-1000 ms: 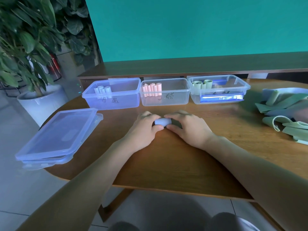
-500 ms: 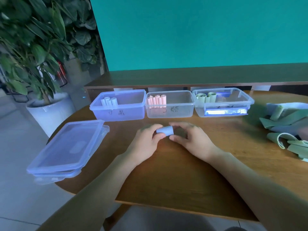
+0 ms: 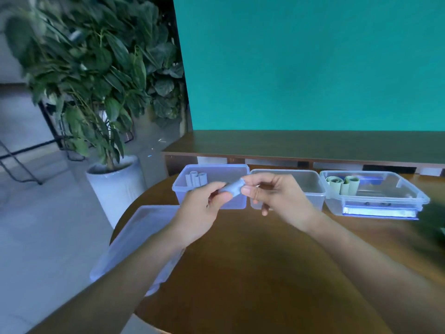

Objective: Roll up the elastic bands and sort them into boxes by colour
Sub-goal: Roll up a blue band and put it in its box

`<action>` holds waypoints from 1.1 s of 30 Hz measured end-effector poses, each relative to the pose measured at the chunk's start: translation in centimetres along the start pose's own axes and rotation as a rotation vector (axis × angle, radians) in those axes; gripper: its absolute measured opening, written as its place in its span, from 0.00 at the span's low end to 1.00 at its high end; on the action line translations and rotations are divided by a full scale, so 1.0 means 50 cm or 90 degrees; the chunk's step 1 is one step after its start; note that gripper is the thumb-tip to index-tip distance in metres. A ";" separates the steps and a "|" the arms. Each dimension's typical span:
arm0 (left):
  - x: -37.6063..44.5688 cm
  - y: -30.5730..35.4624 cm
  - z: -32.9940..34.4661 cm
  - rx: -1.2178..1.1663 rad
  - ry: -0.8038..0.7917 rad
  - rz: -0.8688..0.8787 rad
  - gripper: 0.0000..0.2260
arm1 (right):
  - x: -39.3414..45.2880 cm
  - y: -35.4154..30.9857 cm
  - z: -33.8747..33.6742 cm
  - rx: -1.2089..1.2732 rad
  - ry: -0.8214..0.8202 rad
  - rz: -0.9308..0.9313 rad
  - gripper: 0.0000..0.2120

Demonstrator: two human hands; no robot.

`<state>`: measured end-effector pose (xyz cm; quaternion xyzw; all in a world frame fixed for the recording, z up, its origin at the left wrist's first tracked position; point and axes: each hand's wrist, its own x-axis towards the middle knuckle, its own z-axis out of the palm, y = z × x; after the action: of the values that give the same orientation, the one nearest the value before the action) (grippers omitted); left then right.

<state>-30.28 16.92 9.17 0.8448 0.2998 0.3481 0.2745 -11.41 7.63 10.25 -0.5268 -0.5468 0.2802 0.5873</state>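
Blue roll [image 3: 231, 188] held off the table between left hand [image 3: 204, 208] and right hand [image 3: 274, 198], thumb and fingertips of each pinching one end, long axis slanting up from the left grip to the right. Just beyond and a little left of the grip, the blue box [image 3: 212, 186] with three blue rolls [image 3: 196, 179] standing at its far-left corner, left hand nearer to it; right of the grip, the middle box [image 3: 303, 186], then the green box [image 3: 375, 196] with green rolls [image 3: 342, 185]. Below the grip, brown table [image 3: 252, 261]; lids [image 3: 134, 242] down-left at its edge, potted plant [image 3: 96, 92] and teal wall [image 3: 313, 63] beyond.
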 end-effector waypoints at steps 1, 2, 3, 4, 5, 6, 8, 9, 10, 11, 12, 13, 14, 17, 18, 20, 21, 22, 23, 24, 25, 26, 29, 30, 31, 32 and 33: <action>0.013 -0.009 -0.016 0.008 0.011 0.000 0.07 | 0.025 -0.003 0.010 -0.003 -0.008 -0.005 0.07; 0.027 -0.020 -0.032 0.018 0.019 0.001 0.07 | 0.050 -0.005 0.020 -0.002 -0.016 -0.008 0.07; 0.042 -0.031 -0.047 0.024 0.024 -0.001 0.08 | 0.075 -0.007 0.030 -0.003 -0.021 -0.007 0.08; 0.057 -0.040 -0.060 0.025 0.029 -0.005 0.09 | 0.101 -0.008 0.039 -0.008 -0.023 -0.006 0.09; 0.073 -0.052 -0.072 0.027 0.033 -0.010 0.10 | 0.127 -0.006 0.047 -0.018 -0.022 -0.004 0.10; 0.088 -0.065 -0.080 0.032 0.042 -0.015 0.10 | 0.152 -0.002 0.052 -0.031 -0.019 -0.002 0.11; 0.116 -0.097 -0.093 0.059 0.071 -0.035 0.12 | 0.204 0.017 0.059 -0.079 -0.008 -0.002 0.11; 0.129 -0.115 -0.097 0.074 0.086 -0.044 0.13 | 0.229 0.031 0.060 -0.118 0.000 0.002 0.12; 0.143 -0.136 -0.100 0.091 0.097 -0.055 0.13 | 0.252 0.044 0.061 -0.155 0.006 0.013 0.12; 0.155 -0.156 -0.103 0.111 0.101 -0.066 0.13 | 0.272 0.056 0.063 -0.183 0.011 0.033 0.13; 0.166 -0.176 -0.104 0.127 0.100 -0.082 0.12 | 0.291 0.067 0.064 -0.208 0.012 0.056 0.14; 0.175 -0.194 -0.105 0.138 0.099 -0.099 0.12 | 0.309 0.077 0.067 -0.240 0.003 0.074 0.14; 0.183 -0.211 -0.105 0.146 0.096 -0.113 0.11 | 0.324 0.085 0.070 -0.281 -0.012 0.088 0.13; 0.203 -0.248 -0.101 0.160 0.074 -0.127 0.11 | 0.364 0.106 0.084 -0.395 -0.055 0.113 0.11; 0.207 -0.256 -0.098 0.167 0.061 -0.129 0.11 | 0.376 0.116 0.091 -0.416 -0.062 0.120 0.12; 0.212 -0.268 -0.091 0.189 0.042 -0.128 0.11 | 0.397 0.134 0.104 -0.443 -0.071 0.131 0.12; 0.214 -0.275 -0.088 0.190 0.043 -0.126 0.11 | 0.405 0.142 0.112 -0.456 -0.074 0.133 0.11; 0.216 -0.281 -0.084 0.183 0.050 -0.127 0.10 | 0.413 0.150 0.119 -0.477 -0.081 0.130 0.09; 0.217 -0.286 -0.082 0.180 0.058 -0.128 0.10 | 0.419 0.158 0.125 -0.503 -0.091 0.125 0.07; 0.219 -0.291 -0.079 0.186 0.066 -0.127 0.10 | 0.424 0.164 0.130 -0.530 -0.098 0.121 0.06; 0.221 -0.295 -0.077 0.197 0.067 -0.125 0.10 | 0.427 0.169 0.135 -0.546 -0.099 0.123 0.06; 0.222 -0.298 -0.075 0.203 0.065 -0.124 0.10 | 0.431 0.175 0.139 -0.555 -0.099 0.127 0.06; 0.222 -0.299 -0.072 0.215 0.058 -0.118 0.10 | 0.438 0.187 0.146 -0.584 -0.095 0.119 0.09; 0.222 -0.299 -0.072 0.220 0.055 -0.115 0.10 | 0.439 0.189 0.148 -0.592 -0.094 0.114 0.10; 0.222 -0.300 -0.073 0.224 0.051 -0.115 0.10 | 0.439 0.189 0.148 -0.597 -0.092 0.109 0.10; 0.223 -0.301 -0.074 0.225 0.048 -0.114 0.10 | 0.439 0.188 0.149 -0.603 -0.090 0.102 0.11; 0.224 -0.299 -0.075 0.221 0.046 -0.115 0.10 | 0.439 0.186 0.149 -0.610 -0.088 0.097 0.11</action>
<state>-31.34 35.69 6.10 0.8361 0.4397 0.2948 0.1440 -10.73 32.50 8.09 -0.7563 -0.6120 0.0736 0.2193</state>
